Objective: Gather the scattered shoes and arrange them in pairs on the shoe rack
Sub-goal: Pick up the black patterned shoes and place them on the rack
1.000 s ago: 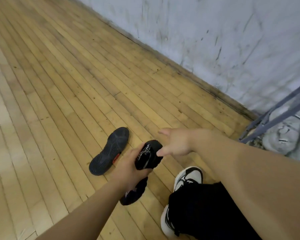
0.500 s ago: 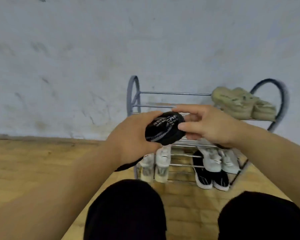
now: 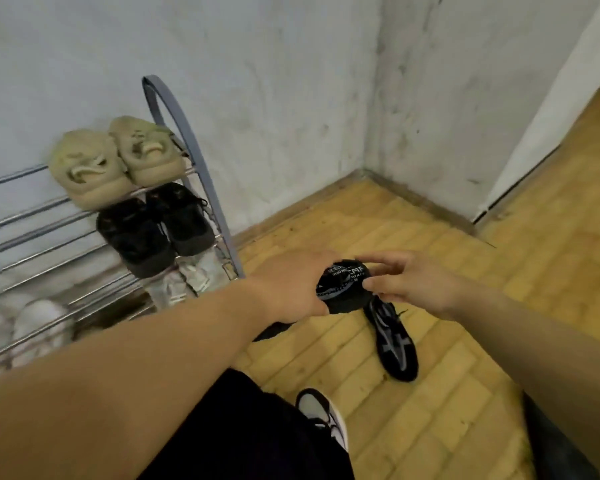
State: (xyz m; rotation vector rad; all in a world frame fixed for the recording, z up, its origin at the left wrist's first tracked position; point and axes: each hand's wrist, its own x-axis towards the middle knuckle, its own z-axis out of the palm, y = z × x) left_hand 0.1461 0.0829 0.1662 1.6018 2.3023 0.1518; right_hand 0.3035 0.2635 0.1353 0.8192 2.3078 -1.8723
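Observation:
My left hand (image 3: 291,289) grips a black slipper (image 3: 343,289) with white lettering, held above the floor to the right of the shoe rack (image 3: 201,188). My right hand (image 3: 409,285) pinches the slipper's front edge with thumb and fingers. Just below the slipper, a black sneaker (image 3: 394,341) with grey stripes lies on the wooden floor. The rack holds a beige pair (image 3: 115,161) on top, a black pair (image 3: 156,226) beneath, and pale shoes (image 3: 184,282) on lower bars.
White shoes (image 3: 25,327) sit at the rack's lower left. Grey walls meet in a corner (image 3: 371,161) behind the floor; a white door edge (image 3: 548,109) stands at right. My black trousers and white-black shoe (image 3: 326,417) fill the bottom.
The view swung from the open floor to the rack front, then to the rack's right end. Both hands kept hold of the black slipper; a black sneaker on the floor came into view.

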